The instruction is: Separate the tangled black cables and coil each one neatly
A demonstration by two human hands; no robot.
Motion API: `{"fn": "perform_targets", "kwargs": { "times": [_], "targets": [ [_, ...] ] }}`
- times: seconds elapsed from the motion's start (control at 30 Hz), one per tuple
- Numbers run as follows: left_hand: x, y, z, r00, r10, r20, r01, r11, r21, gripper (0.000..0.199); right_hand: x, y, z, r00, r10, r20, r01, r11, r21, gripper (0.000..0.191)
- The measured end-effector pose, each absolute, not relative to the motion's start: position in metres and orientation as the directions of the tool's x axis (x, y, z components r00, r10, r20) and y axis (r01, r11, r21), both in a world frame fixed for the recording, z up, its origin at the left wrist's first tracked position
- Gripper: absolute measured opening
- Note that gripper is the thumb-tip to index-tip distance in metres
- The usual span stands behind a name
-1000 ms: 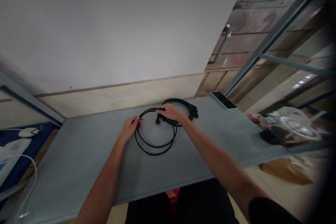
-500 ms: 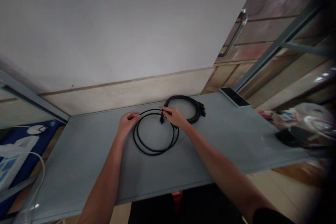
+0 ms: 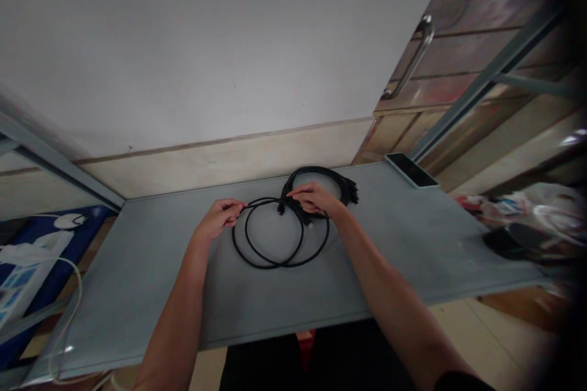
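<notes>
A black cable lies in two overlapping loops on the grey table. At the upper left of the loops, my left hand pinches the cable between thumb and fingertips. My right hand is closed on the cable at the upper right, just beside a dark connector. Behind my right hand sits a thicker bundle of coiled black cables, its several connectors pointing right. Part of that bundle is hidden by the hand.
A phone lies near the back right corner. At the right edge are a dark object and a plastic bag. A white cord hangs over the left end. Metal posts flank the table.
The two loops have spread apart sideways, one reaching further right. My right hand has shifted slightly right, and my left hand has closed more firmly on the cable.
</notes>
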State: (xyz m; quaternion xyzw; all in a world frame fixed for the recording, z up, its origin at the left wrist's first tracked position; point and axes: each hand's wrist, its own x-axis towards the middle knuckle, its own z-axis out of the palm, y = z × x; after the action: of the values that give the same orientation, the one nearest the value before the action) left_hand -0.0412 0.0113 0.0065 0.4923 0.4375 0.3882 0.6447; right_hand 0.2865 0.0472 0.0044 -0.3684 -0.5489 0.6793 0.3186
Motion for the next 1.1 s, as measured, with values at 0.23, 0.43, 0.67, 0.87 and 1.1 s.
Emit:
{"fn": "perform_targets", "kwargs": {
  "times": [0.23,0.43,0.67,0.87,1.1],
  "targets": [
    [-0.103,0.01,0.02,0.104,0.981,-0.166,-0.115,0.178,0.977,0.029,0.323,0.053,0.009,-0.371,0.915,-0.159,-0.075,-0.201,-0.977,0.034],
    [-0.138,0.008,0.018,-0.074,0.985,-0.158,-0.215,0.139,0.967,0.028,0.339,0.06,0.003,-0.252,0.963,-0.09,-0.172,-0.137,-0.976,0.033],
    [-0.14,0.004,0.01,0.11,0.943,-0.313,-0.141,0.327,0.935,0.027,0.339,0.059,0.006,-0.219,0.972,-0.084,-0.23,-0.135,-0.964,0.029],
    [-0.147,0.003,0.002,0.183,0.886,-0.425,-0.026,0.437,0.899,0.034,0.347,0.055,0.008,-0.329,0.93,-0.167,-0.134,-0.221,-0.966,0.024],
    [-0.144,0.012,0.0,-0.038,0.959,-0.281,-0.073,0.277,0.958,0.037,0.34,0.058,0.007,-0.236,0.963,-0.129,-0.134,-0.164,-0.977,0.027]
  ]
}}
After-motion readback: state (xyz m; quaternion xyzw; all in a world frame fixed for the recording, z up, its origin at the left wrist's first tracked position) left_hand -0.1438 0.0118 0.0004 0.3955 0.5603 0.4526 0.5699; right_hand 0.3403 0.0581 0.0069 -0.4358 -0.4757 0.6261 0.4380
